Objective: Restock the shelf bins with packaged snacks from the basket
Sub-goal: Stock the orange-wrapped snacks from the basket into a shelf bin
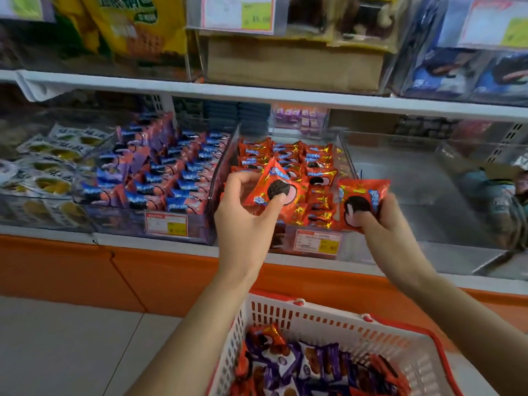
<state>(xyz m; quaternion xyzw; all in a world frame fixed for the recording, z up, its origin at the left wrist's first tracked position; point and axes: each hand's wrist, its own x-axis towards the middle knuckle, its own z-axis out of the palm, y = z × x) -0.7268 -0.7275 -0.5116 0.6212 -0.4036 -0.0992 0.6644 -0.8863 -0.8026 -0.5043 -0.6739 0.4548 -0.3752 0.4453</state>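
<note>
Head view, and both your hands are up at the shelf, each with a snack in it. Your left hand [243, 215] pinches a tilted red packet [274, 187], thumb pressed on the printed cookie and fingers curled behind its upper left edge. It's held corner-up right over the near rows of the red bin [225, 155], which looks like the way to slot it on edge like its neighbours. Your right hand [385, 224] grips a second red packet [360, 201] the same way, thumb on the front and fingers wrapped behind the right side. That one hangs just right of the bin's near right corner, above the price label [317, 241], so my guess is it goes in once the first is seated.

The stocked packets [288, 158] in that bin stand in neat rows from far to near, faces up and out, and the near end is where the room seems to be. Match that angle and the row stays readable.

To the left, the purple-and-blue bin [160, 172] is packed in the same tidy ranks, and further left sits a yellow-packet bin [51, 155]. Right of the red bin is a clear bin [414, 181].

Down near you, the basket [314, 318] sits between your forearms, holding a jumble of basket packets [300, 367], purple and red mixed. Plenty left to sort, I'd say, so this job is well short of done.
</note>
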